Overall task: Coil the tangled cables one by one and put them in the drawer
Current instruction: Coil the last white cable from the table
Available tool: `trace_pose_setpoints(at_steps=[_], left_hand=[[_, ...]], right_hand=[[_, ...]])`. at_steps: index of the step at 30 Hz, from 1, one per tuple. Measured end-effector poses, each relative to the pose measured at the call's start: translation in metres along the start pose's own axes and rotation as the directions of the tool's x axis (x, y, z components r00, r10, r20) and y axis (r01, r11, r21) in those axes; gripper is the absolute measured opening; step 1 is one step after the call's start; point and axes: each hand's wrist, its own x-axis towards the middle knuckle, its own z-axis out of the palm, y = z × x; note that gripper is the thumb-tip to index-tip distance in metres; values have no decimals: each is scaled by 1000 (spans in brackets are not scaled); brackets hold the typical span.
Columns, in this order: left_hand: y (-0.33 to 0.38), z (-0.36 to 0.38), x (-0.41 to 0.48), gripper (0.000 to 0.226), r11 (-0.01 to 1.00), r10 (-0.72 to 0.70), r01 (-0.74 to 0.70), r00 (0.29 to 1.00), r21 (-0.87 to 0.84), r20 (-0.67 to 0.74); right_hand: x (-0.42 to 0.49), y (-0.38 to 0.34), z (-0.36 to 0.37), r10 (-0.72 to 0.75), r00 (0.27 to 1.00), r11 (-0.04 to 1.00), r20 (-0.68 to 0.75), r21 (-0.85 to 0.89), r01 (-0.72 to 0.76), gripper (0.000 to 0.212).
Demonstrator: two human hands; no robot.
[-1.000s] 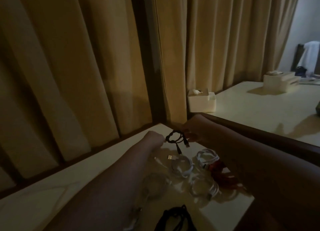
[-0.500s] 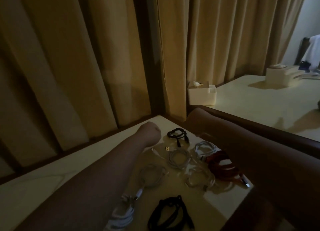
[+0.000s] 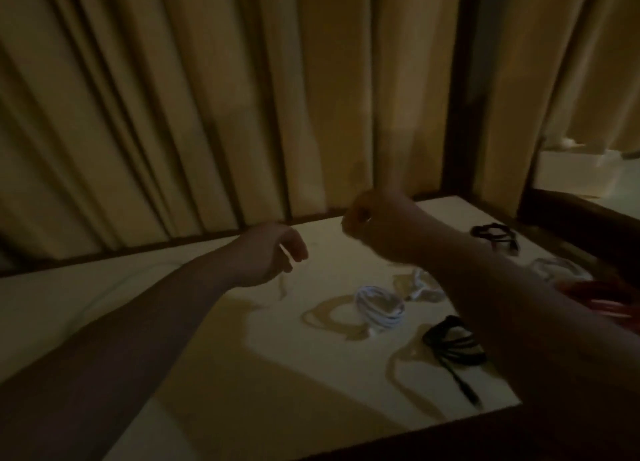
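The picture is dim and blurred. My left hand (image 3: 273,252) hovers above the pale table (image 3: 214,374) with curled fingers, and a thin white cable (image 3: 282,285) dangles from it. To its right and higher, my right hand (image 3: 372,218) is raised with fingers pinched together; a small glint shows at the fingertips, apparently the cable's other end. On the table lie a coiled white cable (image 3: 381,308), a black coil (image 3: 453,343) near the front edge, a second black coil (image 3: 495,233) at the back right, another white coil (image 3: 554,268) and a red cable (image 3: 602,299). No drawer is visible.
Heavy beige curtains (image 3: 207,97) hang right behind the table's dark back rim. My right forearm hides part of a further white cable (image 3: 424,285). At the far right a white box (image 3: 575,173) stands on a second surface. The table's front edge runs along the lower right.
The view has swung left. Both hands left the small black coil at the back right, moved left and rose; the left hand now has a thin white cable hanging from it.
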Motion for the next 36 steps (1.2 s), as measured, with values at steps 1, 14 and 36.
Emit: trace_pose_setpoints(at_steps=[1, 14, 36], left_hand=[[-14, -4, -17, 38, 999, -34, 34, 999, 25, -24], [-85, 40, -97, 40, 959, -128, 179, 965, 219, -228], [-146, 21, -118, 26, 965, 16, 103, 894, 240, -447]], right_hand=[[1, -16, 24, -33, 996, 999, 83, -16, 34, 17], [22, -31, 173, 5, 984, 980, 179, -196, 31, 27], [15, -29, 156, 72, 959, 875, -273, 479, 70, 16]])
